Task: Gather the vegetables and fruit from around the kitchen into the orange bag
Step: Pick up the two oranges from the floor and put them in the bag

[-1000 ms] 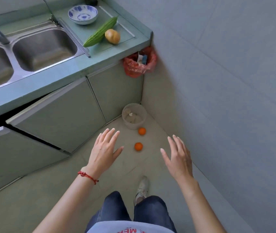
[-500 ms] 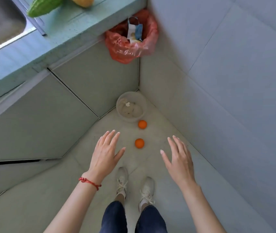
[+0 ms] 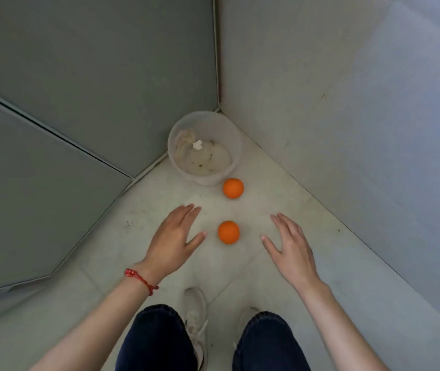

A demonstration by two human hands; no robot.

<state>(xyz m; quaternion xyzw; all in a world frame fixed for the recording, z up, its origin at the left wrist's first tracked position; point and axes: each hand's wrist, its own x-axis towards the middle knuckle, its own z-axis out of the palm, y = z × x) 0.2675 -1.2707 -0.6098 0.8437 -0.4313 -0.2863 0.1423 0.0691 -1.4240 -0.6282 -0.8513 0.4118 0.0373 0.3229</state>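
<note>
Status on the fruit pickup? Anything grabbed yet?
Done: nothing that shows; the orange bag is out of view. In hand: nothing. The left hand and right hand are open on either side of the near orange, not touching it. Left: that orange and the far orange beside the plastic tub, both on the floor.
</note>
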